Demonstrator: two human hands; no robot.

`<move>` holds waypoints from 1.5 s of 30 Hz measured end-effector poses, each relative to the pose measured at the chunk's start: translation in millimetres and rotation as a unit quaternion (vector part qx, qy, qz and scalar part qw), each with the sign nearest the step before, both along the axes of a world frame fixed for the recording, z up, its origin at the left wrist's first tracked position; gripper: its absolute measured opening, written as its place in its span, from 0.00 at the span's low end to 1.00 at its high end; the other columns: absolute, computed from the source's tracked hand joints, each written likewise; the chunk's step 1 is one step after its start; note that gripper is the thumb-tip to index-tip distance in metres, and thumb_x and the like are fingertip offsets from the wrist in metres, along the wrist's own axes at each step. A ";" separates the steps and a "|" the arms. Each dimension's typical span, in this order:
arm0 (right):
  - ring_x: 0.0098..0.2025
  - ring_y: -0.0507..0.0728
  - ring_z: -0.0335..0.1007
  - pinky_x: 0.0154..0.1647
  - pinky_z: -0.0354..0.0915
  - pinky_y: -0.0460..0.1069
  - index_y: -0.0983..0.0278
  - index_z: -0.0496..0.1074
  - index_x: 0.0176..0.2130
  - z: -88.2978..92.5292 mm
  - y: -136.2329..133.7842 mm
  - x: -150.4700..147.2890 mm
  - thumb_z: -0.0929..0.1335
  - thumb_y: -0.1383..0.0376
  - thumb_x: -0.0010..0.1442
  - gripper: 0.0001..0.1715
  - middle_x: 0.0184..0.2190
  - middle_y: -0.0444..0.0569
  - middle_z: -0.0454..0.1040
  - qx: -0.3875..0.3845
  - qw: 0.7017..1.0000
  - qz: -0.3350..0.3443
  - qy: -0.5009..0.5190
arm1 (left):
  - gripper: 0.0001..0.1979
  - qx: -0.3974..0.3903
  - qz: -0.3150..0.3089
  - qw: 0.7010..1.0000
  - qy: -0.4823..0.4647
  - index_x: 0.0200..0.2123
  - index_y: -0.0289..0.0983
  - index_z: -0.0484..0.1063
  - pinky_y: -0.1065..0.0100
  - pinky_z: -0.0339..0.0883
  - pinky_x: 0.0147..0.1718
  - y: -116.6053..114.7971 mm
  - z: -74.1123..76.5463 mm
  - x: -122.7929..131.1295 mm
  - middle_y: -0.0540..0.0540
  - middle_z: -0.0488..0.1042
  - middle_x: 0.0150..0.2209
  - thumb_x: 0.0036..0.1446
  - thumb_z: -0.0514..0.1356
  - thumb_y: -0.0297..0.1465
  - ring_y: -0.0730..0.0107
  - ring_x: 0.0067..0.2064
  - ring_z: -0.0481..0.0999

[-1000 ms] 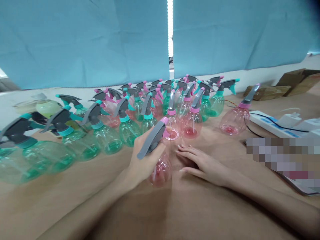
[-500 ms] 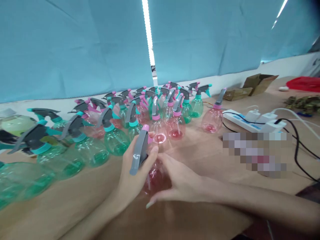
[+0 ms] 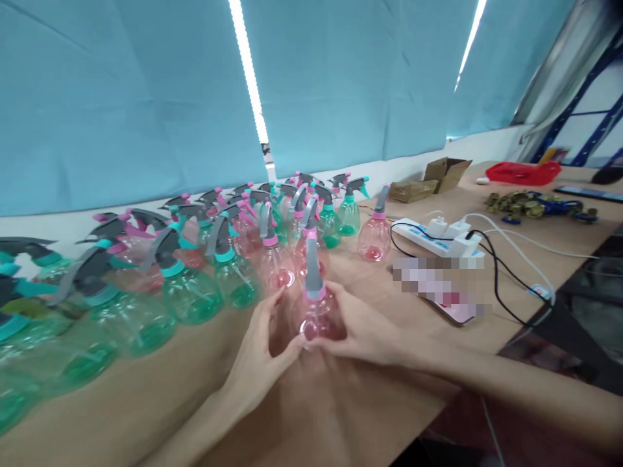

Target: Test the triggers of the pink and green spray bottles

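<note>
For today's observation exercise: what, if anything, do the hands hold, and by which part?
Both hands, left hand and right hand, cup the pink spray bottle by its round lower body; its grey trigger head is untouched.

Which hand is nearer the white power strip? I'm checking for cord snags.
Right. The right hand cups the pink spray bottle on the side facing the power strip; the left hand is on the bottle's far side.
</note>
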State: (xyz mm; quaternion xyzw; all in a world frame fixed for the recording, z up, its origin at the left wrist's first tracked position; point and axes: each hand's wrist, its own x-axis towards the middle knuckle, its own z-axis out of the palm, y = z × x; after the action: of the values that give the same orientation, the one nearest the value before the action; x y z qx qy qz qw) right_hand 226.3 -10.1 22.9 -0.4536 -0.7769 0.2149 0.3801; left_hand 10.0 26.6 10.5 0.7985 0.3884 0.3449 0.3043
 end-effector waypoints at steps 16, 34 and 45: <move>0.54 0.73 0.68 0.48 0.66 0.62 0.69 0.60 0.58 4.8 70.9 80.0 0.71 0.50 0.56 0.40 0.51 0.66 0.71 0.019 0.932 -0.285 -0.223 | 0.17 0.200 -0.005 0.955 0.217 0.54 0.42 0.66 0.53 0.71 0.51 17.8 -34.8 -6.0 0.43 0.74 0.52 0.63 0.53 0.33 0.55 0.53 0.75; 0.48 0.72 0.73 0.40 0.67 0.59 0.66 0.55 0.63 18.4 99.4 67.3 0.68 0.52 0.60 0.39 0.53 0.65 0.70 -0.020 0.902 -0.330 -0.276 | 0.18 0.303 -0.002 0.919 0.250 0.56 0.43 0.62 0.57 0.76 0.47 21.5 -43.2 -9.8 0.45 0.76 0.52 0.63 0.53 0.33 0.58 0.51 0.78; 0.38 0.60 0.76 0.39 0.66 0.53 0.62 0.73 0.45 -0.9 55.6 111.7 0.66 0.56 0.63 0.15 0.39 0.50 0.79 0.084 0.932 -0.322 -0.144 | 0.18 0.330 0.007 0.908 0.259 0.57 0.43 0.60 0.58 0.77 0.44 21.4 -41.9 -7.2 0.44 0.77 0.51 0.64 0.52 0.34 0.58 0.49 0.79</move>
State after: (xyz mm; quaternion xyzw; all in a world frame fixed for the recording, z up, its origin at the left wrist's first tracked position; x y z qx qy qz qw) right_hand 337.9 45.5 22.0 -0.6718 -0.6511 -0.0526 0.3493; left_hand 2.8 48.0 -31.4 0.9119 0.3232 0.2365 -0.0897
